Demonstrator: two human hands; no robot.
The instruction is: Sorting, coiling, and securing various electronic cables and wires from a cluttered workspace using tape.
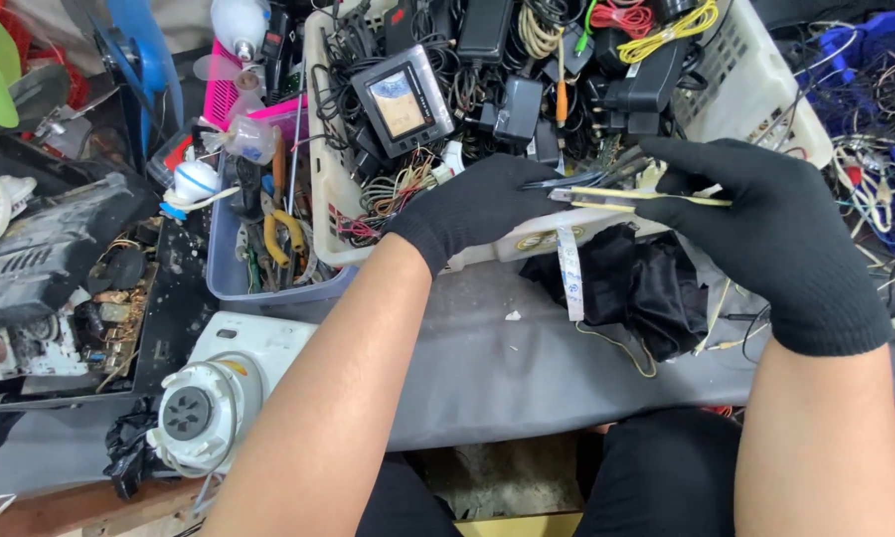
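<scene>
Both my hands wear black gloves and meet in front of a white basket (755,70). My right hand (775,229) pinches a thin yellow-handled tool (656,198) that points left. My left hand (477,204) grips something small at that tool's metal tip (567,189); what it is stays hidden. A white flat ribbon cable (569,270) hangs down below the hands. A crumpled black cloth (646,283) lies on the grey bench (507,368) under them.
The white basket is full of black power adapters, tangled wires and a small screen unit (405,99). A blue tray (231,278) holds yellow-handled pliers (283,234). A white motor housing (214,403) lies at lower left. Loose wires (880,149) pile at right.
</scene>
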